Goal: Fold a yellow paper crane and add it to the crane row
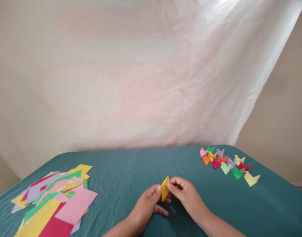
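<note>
A small yellow folded paper piece (165,190), narrow and diamond-shaped, is held upright between my hands above the table's near middle. My left hand (146,204) grips its left edge, the thumb on the near face and the other fingers partly hidden behind and below. On the opposite side, my right hand (188,196) pinches the upper right edge between thumb and index finger. Both hands touch the paper at once.
Colourful paper sheets (76,204) lie in a loose, overlapping pile at the left. Several small folded paper birds (225,168) stand in rows at the right. A green cloth (121,171) covers the table; a pale sheet (141,82) hangs behind it.
</note>
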Demonstrator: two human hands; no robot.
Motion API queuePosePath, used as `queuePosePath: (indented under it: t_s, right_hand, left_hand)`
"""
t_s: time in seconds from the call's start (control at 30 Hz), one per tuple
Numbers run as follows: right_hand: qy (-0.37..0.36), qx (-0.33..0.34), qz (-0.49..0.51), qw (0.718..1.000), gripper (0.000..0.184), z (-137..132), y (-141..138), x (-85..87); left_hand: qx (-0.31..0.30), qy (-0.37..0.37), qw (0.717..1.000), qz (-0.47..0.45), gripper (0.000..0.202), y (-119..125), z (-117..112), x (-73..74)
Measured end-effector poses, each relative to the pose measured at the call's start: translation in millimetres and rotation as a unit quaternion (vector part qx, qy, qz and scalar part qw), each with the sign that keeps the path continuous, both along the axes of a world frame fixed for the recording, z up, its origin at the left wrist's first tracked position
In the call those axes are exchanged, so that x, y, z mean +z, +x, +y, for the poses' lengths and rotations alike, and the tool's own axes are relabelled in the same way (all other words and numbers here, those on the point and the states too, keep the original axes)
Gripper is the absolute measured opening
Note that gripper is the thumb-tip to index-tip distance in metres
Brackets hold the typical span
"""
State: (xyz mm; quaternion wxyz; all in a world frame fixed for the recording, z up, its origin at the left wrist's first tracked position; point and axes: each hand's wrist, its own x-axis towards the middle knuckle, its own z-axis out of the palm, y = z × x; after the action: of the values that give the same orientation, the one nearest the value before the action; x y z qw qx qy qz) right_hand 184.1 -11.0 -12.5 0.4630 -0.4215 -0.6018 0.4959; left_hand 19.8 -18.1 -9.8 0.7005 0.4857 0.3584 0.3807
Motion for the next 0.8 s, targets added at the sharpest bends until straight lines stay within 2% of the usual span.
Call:
queuePosePath:
  t_s: [0.17,0.37,0.53,0.8]
  right_hand:
    - [0.008,-0.029,-0.042,0.999,0.022,-1.8,-2.8,-1.3]
    - [0.044,-0.032,-0.048,0.997,0.027,-2.2,-1.7,-0.8]
    - [0.031,-0.021,-0.049,0.998,0.024,-1.1,1.8,-0.9]
    - [0.017,-0.01,-0.055,0.998,0.019,-5.0,-0.5,5.6]
  left_hand:
    - [0.022,0.063,0.992,0.106,0.039,2.4,1.1,-4.6]
    - [0.02,0.045,0.996,0.07,0.037,3.5,1.7,-6.7]
    - [0.005,0.061,0.995,0.081,0.035,2.5,0.6,-4.1]
    - [0.04,0.06,0.995,0.063,0.033,2.5,3.5,-5.6]
